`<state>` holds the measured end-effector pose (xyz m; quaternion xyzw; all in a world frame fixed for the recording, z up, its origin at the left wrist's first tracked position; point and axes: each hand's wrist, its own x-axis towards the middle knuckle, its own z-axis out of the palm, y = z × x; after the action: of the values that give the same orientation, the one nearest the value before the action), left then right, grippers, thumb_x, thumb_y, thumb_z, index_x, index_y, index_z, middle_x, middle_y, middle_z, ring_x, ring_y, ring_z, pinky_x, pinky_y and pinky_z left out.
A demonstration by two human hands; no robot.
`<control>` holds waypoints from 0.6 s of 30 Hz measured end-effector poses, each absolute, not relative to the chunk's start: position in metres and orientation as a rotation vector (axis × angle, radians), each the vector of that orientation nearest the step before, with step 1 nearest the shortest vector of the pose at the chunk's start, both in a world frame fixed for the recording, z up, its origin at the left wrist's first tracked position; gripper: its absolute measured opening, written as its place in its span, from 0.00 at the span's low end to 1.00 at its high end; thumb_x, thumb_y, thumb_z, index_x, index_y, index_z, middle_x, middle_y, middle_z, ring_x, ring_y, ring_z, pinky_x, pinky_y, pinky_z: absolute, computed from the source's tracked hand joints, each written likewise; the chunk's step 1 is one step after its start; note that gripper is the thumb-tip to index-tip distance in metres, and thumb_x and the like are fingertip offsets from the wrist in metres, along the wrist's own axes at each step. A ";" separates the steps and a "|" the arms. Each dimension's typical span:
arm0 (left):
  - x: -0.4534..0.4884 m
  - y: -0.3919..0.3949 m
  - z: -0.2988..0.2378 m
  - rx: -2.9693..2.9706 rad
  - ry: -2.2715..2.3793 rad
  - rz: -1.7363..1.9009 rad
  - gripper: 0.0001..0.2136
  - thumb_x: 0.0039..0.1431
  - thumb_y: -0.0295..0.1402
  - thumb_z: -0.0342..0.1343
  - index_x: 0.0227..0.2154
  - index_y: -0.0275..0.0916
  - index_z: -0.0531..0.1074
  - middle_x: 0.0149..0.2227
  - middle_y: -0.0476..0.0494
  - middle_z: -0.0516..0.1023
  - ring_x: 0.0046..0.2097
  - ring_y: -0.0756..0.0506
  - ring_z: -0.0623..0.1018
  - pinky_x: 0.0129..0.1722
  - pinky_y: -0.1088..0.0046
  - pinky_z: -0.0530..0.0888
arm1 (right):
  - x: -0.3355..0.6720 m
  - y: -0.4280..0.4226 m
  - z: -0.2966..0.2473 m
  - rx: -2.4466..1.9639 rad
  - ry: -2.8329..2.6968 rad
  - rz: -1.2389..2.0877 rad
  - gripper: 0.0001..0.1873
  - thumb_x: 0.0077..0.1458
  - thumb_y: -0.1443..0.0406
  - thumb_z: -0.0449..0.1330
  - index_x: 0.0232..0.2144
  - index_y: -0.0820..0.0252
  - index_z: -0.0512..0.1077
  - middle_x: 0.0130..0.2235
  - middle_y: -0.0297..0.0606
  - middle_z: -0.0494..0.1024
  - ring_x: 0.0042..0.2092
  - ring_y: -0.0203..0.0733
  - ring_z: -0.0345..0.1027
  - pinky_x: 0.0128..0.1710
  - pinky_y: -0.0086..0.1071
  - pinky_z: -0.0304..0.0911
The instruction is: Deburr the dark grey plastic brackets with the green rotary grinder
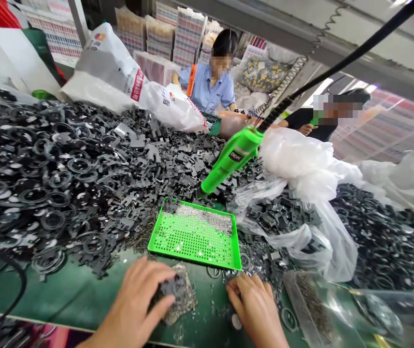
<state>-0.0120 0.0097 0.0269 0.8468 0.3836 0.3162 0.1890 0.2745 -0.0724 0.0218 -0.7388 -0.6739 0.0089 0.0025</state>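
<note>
My left hand [139,299] is curled around a small dark grey plastic part [178,288], thumb on the near side and fingers over the top. Under that part lies a rough, speckled block [183,311] on the green tabletop. To the right, my right hand [253,304] has its fingers bent and pressed together near the table; whatever they may pinch is hidden. Just beyond both hands sits a green perforated tray [195,260] with tiny silvery pieces in many of its holes and heaped at its far side. Above its far edge hangs a green electric screwdriver [230,159], touched by neither hand.
Heaps of dark plastic parts [58,179] cover the table's left and back. Clear plastic bags [301,164] lie at the right, with a bag of small pieces [308,304] nearer. A coiled cord [324,29] hangs above. Two people [210,87] are across the table.
</note>
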 end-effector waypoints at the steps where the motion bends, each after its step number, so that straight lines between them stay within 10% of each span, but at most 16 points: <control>1: -0.008 -0.001 0.018 2.374 1.033 0.854 0.12 0.60 0.37 0.54 0.47 0.50 0.66 0.42 0.47 0.78 0.45 0.41 0.77 0.54 0.58 0.69 | 0.274 -0.071 0.022 -2.324 -2.104 0.028 0.09 0.58 0.64 0.57 0.25 0.54 0.71 0.29 0.33 0.77 0.34 0.46 0.67 0.34 0.37 0.50; 18: -0.068 0.062 0.031 2.450 1.877 0.764 0.11 0.65 0.37 0.49 0.45 0.41 0.71 0.42 0.39 0.76 0.40 0.38 0.70 0.40 0.57 0.62 | 0.274 -0.068 0.017 -2.246 -1.887 0.261 0.09 0.50 0.62 0.52 0.21 0.54 0.68 0.25 0.33 0.75 0.31 0.45 0.69 0.33 0.36 0.54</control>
<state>-0.0677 0.0623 0.0309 0.7704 0.5902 0.2402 -0.0186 0.2737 -0.0676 0.0168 -0.7590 -0.6376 0.0883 0.0981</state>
